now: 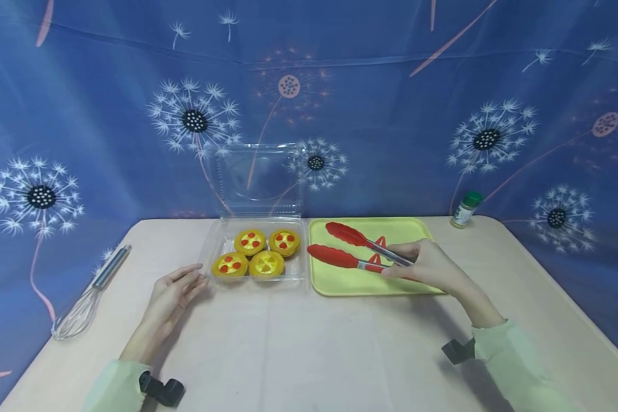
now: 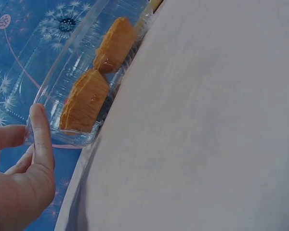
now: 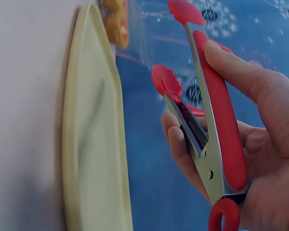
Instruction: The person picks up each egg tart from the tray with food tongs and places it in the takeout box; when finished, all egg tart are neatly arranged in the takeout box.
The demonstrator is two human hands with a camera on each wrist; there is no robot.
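Observation:
A clear plastic container [image 1: 306, 274] stands with its lid [image 1: 260, 174] raised at the back. It holds several yellow tarts [image 1: 266, 264], most topped with red dots. My left hand [image 1: 172, 294] is at the container's front left corner, where thumb [image 2: 42, 139] and a finger pinch the rim; contact is partly hidden in the head view. My right hand [image 1: 430, 266] grips red-tipped metal tongs [image 3: 221, 110] by the handles, above a pale yellow tray [image 1: 335, 286]. The tongs' two red heads [image 1: 332, 256] are spread apart and point left toward the container, with nothing between them.
A wire whisk [image 1: 82, 306] lies along the table's left edge. At the back right corner stands a small jar with a green lid [image 1: 465, 210]. A blue dandelion-print cloth [image 1: 381, 143] hangs behind and beside the cream-coloured table [image 1: 288, 349].

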